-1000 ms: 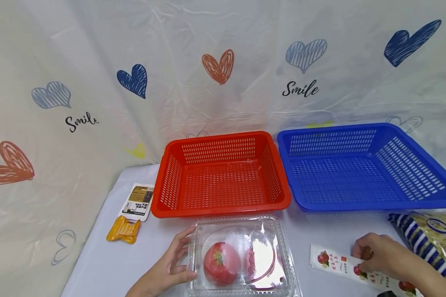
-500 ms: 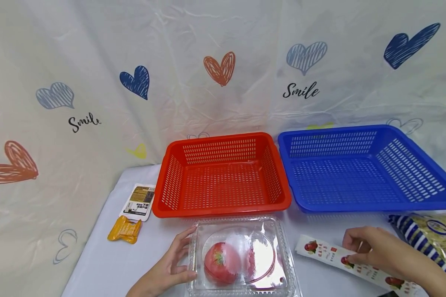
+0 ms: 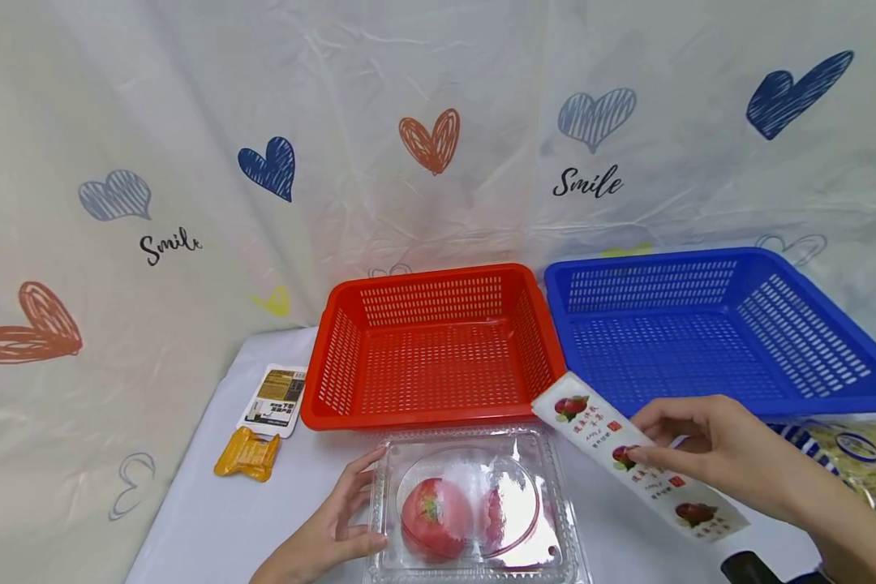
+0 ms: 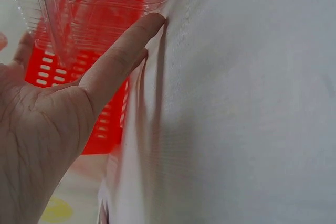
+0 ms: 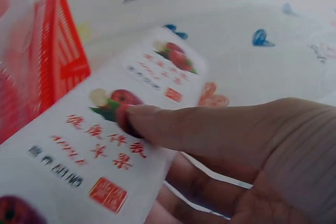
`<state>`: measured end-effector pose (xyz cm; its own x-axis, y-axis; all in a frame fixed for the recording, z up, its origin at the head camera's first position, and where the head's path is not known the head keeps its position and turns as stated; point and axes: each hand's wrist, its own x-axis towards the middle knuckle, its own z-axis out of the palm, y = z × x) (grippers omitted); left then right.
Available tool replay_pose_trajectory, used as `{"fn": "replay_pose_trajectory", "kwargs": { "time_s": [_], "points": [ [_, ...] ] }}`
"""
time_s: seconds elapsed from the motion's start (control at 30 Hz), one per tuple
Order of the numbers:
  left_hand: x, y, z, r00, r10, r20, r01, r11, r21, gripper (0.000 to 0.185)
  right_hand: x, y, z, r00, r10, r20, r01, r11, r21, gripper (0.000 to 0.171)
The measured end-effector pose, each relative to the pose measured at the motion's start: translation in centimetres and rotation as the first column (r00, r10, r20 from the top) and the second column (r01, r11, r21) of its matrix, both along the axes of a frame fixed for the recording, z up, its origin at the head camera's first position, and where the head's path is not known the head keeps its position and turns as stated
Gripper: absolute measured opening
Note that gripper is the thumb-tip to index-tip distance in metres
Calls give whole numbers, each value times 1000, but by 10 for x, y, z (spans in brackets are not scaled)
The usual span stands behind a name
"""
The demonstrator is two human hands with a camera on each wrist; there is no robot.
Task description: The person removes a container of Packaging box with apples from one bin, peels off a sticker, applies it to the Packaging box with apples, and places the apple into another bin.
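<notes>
The clear plastic box (image 3: 474, 503) lies flat on the table at 6 o'clock, lid closed, with a red tomato (image 3: 435, 517) inside. The long white paper label (image 3: 631, 466) has red apple pictures and red writing. It is held up off the table at 4 o'clock, tilted, its top end pointing to 10 o'clock.
</notes>
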<state>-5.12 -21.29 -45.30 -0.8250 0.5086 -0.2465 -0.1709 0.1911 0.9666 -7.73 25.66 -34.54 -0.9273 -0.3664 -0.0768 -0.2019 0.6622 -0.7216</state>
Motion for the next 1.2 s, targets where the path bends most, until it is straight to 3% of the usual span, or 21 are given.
{"fn": "replay_pose_trajectory", "kwargs": {
  "time_s": [0.07, 0.17, 0.37, 0.6, 0.77, 0.9, 1.0, 1.1, 1.2],
  "points": [
    [1, 0, 0, 1000, 1, 2, -1, 1000, -7, 89, -2, -8, 6, 999, -22, -32, 20, 998, -62, 14],
    [1, 0, 2, 1000, 0, 5, 0, 1000, -10, 89, -7, -25, 17, 999, -40, 1, 39, 977, -209, 18],
    [-4, -3, 0, 999, -34, -11, 35, 999, 22, 91, -16, -67, 33, 992, -20, 124, 75, 884, -461, 27],
    [-6, -9, 2, 997, -70, 23, 71, 997, -11, 86, -27, -102, 33, 986, 20, 164, 71, 843, -533, 31],
    [-7, -13, 9, 994, -111, -19, 109, 989, -98, 76, -30, -115, 31, 983, 71, 171, 42, 814, -579, 30],
    [-8, -13, 23, 992, -125, -23, 120, 981, -152, 78, -30, -119, 29, 979, 76, 189, 54, 799, -598, 31],
    [-5, -13, 40, 993, -113, -27, 104, 969, -222, 82, -29, -120, 27, 977, 72, 199, 63, 797, -601, 32],
    [-1, -12, 63, 995, -72, -72, 44, 943, -330, 85, -28, -120, 27, 976, 72, 207, 69, 797, -600, 32],
    [1, -6, 89, 983, 7, -181, -84, 903, -422, 85, -28, -120, 27, 977, 65, 205, 72, 801, -594, 32]
  ]
}}
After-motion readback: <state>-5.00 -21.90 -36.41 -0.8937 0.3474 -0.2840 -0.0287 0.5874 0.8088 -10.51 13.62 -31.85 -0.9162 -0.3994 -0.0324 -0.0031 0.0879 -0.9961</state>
